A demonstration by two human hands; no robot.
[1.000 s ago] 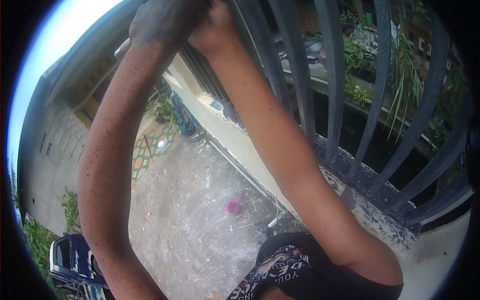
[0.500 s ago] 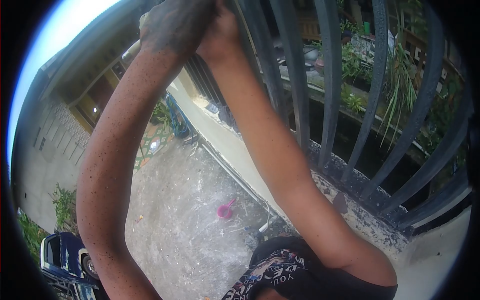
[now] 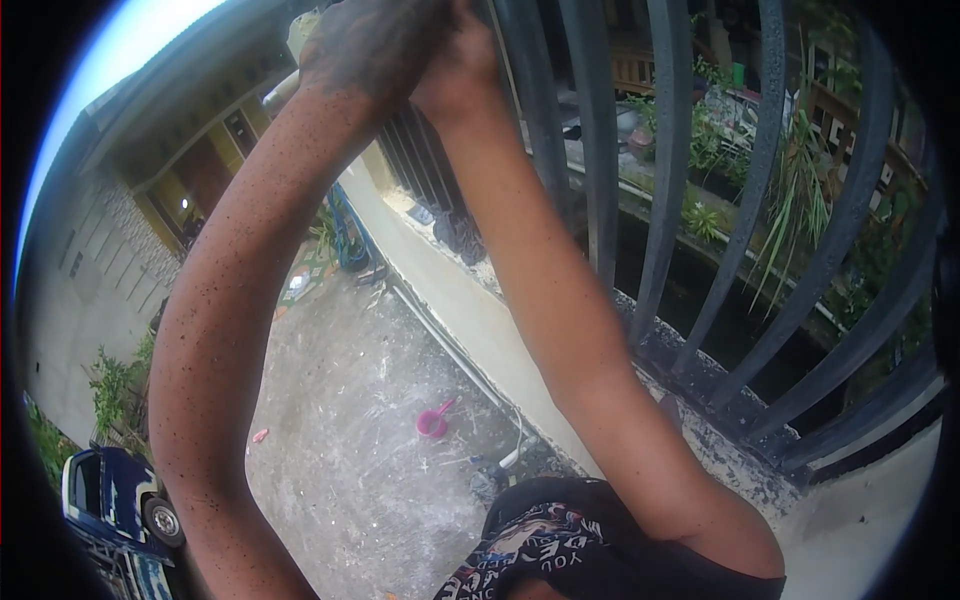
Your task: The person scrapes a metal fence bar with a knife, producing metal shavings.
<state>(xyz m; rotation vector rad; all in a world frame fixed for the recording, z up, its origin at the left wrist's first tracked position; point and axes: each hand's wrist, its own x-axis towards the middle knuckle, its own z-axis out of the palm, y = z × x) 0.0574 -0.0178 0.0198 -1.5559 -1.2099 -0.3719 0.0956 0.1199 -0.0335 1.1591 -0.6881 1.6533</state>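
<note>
My left hand (image 3: 380, 45), coated in dark grey-black smears, is raised at the top of the view. Dark specks dot the left forearm (image 3: 230, 270). Beside it, my right hand (image 3: 460, 70) is partly covered by the left one, and the two overlap or touch. The upper edge of the view cuts off both hands, so their fingers and anything in them are hidden. Just right of them stand the dark grey metal bars (image 3: 595, 130) of a fence.
The fence stands on a low pale wall (image 3: 480, 320). Below, a pink dipper (image 3: 432, 423) lies on the concrete ground (image 3: 350, 480). Plants (image 3: 800, 200) grow beyond the bars. A dark blue vehicle (image 3: 110, 490) is at lower left, a house (image 3: 190, 180) at upper left.
The view has shifted slightly, and both hands appear a little farther right. They remain together at the top, close to the bars.
</note>
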